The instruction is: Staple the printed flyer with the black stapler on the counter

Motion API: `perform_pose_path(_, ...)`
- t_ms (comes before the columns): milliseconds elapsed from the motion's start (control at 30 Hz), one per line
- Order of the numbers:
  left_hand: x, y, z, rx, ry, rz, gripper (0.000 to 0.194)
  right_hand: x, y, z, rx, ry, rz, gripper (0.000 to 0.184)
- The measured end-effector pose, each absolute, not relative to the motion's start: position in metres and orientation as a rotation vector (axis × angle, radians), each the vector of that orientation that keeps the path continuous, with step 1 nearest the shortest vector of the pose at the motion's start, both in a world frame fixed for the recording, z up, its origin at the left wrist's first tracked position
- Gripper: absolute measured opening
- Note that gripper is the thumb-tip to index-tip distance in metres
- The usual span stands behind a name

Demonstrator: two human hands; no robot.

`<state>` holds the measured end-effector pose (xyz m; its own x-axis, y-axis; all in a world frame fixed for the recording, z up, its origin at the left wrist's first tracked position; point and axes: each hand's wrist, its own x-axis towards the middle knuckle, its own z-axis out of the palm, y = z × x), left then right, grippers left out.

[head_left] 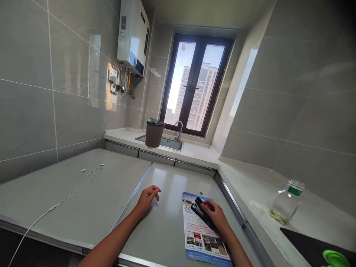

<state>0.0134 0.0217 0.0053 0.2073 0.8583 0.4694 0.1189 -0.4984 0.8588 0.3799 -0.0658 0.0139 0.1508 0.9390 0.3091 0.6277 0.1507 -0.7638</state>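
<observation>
Stapler [200, 214], black, in the right hand [216, 214], fingers closed around its body; its front end tilts toward the upper left, over the printed leaflet [196, 227]. Leaflet lies flat on the pale table [164, 226], right forearm across its lower right edge. Left hand [148, 197] above the table, well apart from the leaflet, fingers loosely bent and slightly parted. White cable [57, 205] trails over the table's left panel. Glass jar [286, 202] off to the right; brown bin [155, 134] by the sink [174, 144], beneath the window [191, 85].
</observation>
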Motion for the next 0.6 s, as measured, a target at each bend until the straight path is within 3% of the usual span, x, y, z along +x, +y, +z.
perform_pose_path(167, 0.012, 0.015, 0.011, 1.825, 0.820, 1.327, 0.042, 0.405, -0.062, -0.001, -1.546, -1.206, 0.314, 0.061)
perform_pose_path(367, 0.009, 0.002, 0.022, 1.860, 0.732, 1.314, 0.037, 0.411, -0.054, -0.015, -1.772, -1.317, 0.033, 0.058)
perform_pose_path(600, 0.011, 0.003, 0.022, 1.806, 0.782, 1.334, 0.040, 0.413, -0.051, -0.018, -1.811, -1.358, -0.001, 0.054)
